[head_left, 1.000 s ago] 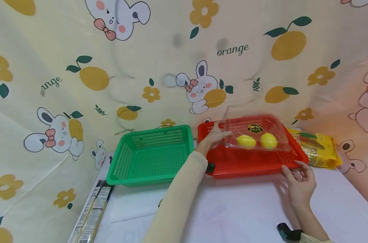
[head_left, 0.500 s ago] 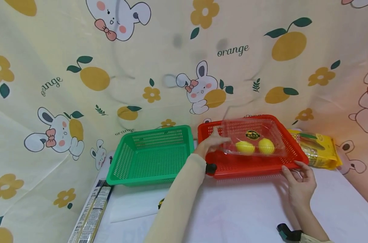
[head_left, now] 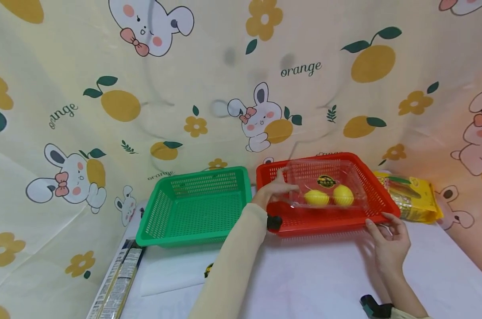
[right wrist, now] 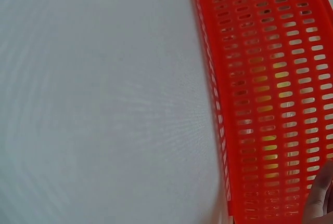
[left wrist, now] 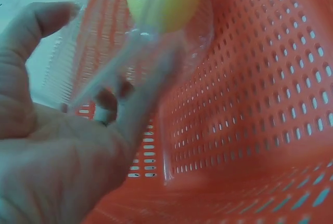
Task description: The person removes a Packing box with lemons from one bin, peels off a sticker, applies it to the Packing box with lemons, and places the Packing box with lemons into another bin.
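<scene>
My left hand (head_left: 273, 191) holds the left end of a clear plastic fruit box (head_left: 352, 170), which has a dark label and two yellow, lemon-like fruits (head_left: 343, 195) inside. In the left wrist view the thumb and fingers lie on either side of the box's edge, and one fruit (left wrist: 164, 0) shows through the plastic. The box sits within the red perforated basket (head_left: 304, 226); whether it touches the bottom I cannot tell. At the basket's front right corner my right hand (head_left: 391, 248) grips the rim, mostly out of sight in the right wrist view.
A green perforated basket (head_left: 201, 217) stands left of the red one. Yellow packaging (head_left: 416, 199) lies at the right. Long, narrow packets (head_left: 117, 283) lie along the left table edge. A flat white sheet (head_left: 169, 272) rests before the green basket, partly behind my left sleeve.
The box of fruit has come down lower into the red basket with my left hand. Its fruits have shifted inside. My right hand stays at the rim; the view has moved slightly.
</scene>
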`<state>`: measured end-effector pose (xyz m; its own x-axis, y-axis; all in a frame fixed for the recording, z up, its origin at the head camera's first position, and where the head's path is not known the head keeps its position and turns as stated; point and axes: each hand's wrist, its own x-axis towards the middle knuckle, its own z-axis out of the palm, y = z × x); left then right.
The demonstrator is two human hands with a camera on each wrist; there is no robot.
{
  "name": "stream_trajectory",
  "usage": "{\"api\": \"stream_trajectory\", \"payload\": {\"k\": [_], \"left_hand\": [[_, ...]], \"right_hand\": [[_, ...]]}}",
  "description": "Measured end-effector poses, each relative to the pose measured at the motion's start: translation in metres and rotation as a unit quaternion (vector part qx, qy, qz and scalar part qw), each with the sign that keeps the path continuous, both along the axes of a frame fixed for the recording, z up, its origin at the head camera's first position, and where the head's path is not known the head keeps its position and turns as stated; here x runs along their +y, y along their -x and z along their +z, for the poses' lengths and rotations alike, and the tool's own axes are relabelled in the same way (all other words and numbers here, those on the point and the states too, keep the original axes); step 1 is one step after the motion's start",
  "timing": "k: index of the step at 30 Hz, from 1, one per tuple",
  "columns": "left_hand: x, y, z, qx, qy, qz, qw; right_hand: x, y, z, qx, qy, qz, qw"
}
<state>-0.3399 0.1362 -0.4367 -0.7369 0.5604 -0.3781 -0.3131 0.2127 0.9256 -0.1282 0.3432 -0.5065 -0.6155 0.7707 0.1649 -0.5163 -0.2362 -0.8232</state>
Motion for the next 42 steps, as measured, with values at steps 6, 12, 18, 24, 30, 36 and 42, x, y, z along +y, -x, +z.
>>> {"api": "stream_trajectory", "payload": {"k": [6,12,18,24,30,36,42], "left_hand": [[0.0017,0.0000,-0.0030,0.034,0.037,-0.009,0.9987],[0.0040,0.0032,-0.0073,0.045,0.040,-0.004,0.9982],[0.0015,0.0048,-0.0090,0.031,0.045,-0.004,0.9985],[0.0009,0.0043,-0.0067,0.010,0.049,-0.009,0.9987],[0.0024,0.0028,-0.0047,-0.021,0.032,-0.003,0.9992],[0.0029,0.0005,-0.0033,-0.036,0.038,0.024,0.9983],[0.0014,-0.0032,0.0008,0.003,0.074,0.059,0.9955]], "right_hand": [[0.0014,-0.0008,-0.0004,-0.018,-0.004,0.001,0.9998],[0.0016,-0.0025,0.0032,-0.042,-0.012,0.000,0.9990],[-0.0001,-0.0030,0.0031,-0.053,-0.025,-0.001,0.9983],[0.0004,-0.0025,0.0007,-0.055,-0.032,-0.006,0.9980],[0.0008,-0.0023,0.0011,-0.056,-0.025,-0.006,0.9981],[0.0015,-0.0026,0.0014,-0.054,-0.031,-0.004,0.9980],[0.0015,-0.0026,0.0005,-0.058,-0.017,-0.004,0.9982]]}}
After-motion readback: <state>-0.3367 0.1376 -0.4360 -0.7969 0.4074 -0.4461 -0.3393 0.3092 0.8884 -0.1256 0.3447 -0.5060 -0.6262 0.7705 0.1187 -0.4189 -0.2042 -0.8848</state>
